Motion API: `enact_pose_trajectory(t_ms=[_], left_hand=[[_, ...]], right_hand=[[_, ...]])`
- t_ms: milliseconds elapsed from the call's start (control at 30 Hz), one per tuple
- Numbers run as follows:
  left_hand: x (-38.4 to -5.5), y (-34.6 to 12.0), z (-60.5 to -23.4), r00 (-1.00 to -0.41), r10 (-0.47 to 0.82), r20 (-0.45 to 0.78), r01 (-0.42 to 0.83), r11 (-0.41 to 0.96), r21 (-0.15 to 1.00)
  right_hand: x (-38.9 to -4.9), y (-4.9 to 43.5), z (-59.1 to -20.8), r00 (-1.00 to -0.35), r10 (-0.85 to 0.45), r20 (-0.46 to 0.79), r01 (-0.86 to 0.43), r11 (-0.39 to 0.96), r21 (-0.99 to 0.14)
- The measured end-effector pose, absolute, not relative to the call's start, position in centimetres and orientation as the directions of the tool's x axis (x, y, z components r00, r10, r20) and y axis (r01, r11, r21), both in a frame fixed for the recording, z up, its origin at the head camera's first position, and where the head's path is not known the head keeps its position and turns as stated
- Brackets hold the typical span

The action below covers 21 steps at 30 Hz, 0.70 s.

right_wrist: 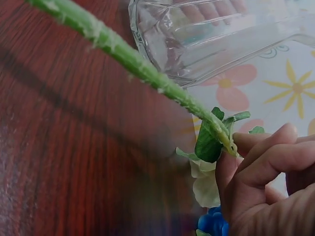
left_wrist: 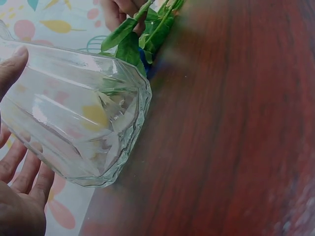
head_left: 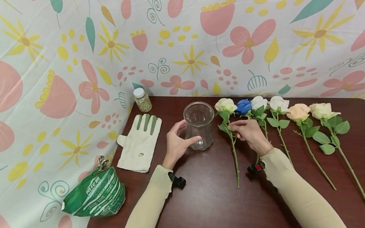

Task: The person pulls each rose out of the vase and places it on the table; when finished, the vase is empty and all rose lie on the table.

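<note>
A clear glass vase (head_left: 199, 130) with a wide rim stands on the dark table. My left hand (head_left: 179, 142) holds it from the left, thumb across the near side and fingers round the far side. In the left wrist view, the vase (left_wrist: 74, 113) shows its faceted base beside the thumb. To the vase's right, my right hand (head_left: 250, 132) pinches the stem of a cream rose (head_left: 225, 105) just below its leaves. The bare lower stem (right_wrist: 133, 64) points toward me in the right wrist view, its shadow apart from it on the table.
Right of the held rose lie a blue rose (head_left: 243, 107), two white roses (head_left: 278, 104), a peach rose (head_left: 298, 113) and another cream rose (head_left: 323, 111). At left are a white-and-green glove (head_left: 140, 145), a lidded jar (head_left: 142, 101) and a green bag (head_left: 96, 194).
</note>
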State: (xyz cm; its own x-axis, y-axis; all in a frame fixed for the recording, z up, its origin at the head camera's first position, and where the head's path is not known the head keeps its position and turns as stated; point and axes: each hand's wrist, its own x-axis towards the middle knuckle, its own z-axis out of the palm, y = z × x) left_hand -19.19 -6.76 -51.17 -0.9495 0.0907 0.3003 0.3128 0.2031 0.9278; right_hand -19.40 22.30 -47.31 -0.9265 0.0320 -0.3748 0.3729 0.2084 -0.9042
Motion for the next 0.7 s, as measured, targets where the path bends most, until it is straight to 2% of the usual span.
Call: enact_pose_trajectory(t_ms=[700], left_hand=[[-19.02, -7.3, -50.97, -0.947, 0.094, 0.308, 0.322, 0.219, 0.921]], right_hand=[[-19.3, 22.32, -47.74, -0.916, 0.025, -0.4, 0.391, 0.27, -0.88]])
